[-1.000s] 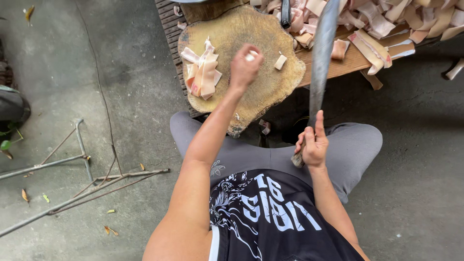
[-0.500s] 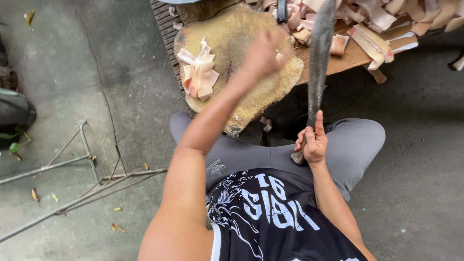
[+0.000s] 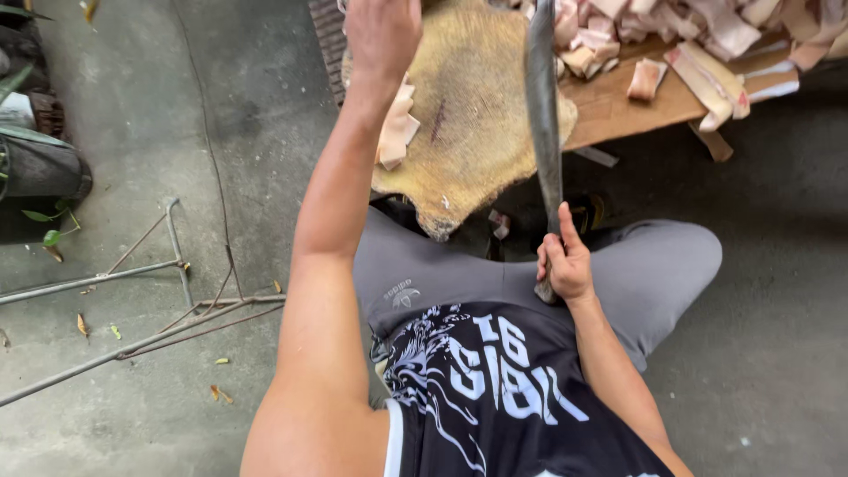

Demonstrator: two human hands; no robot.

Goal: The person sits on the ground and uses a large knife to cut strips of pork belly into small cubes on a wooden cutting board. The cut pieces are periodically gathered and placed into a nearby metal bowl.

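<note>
From the head camera, one person sits on the concrete floor point(image 3: 751, 353) with both knees spread. The right hand point(image 3: 564, 261) grips the handle of one long knife point(image 3: 542, 115), fingers clamped around it and the thumb laid up along it; the blade stands up from the lap and crosses the right edge of one round wooden chopping block point(image 3: 481, 124). The left hand point(image 3: 382, 31) is stretched out over the far left part of the block, seen from the back; whether its fingers are apart or closed on something cannot be told. Just beside that wrist, near the block's left edge, lies one small heap of pale meat pieces point(image 3: 396, 132); the number in it is unclear.

Behind the block sits one low wooden surface point(image 3: 618, 106). Along its far edge lies a pile of pink and white meat strips point(image 3: 707, 35), too many to count, with one short piece point(image 3: 645, 78) apart near its middle.

On the floor at the left lie several thin metal rods point(image 3: 132, 274) and a few dry leaves.
</note>
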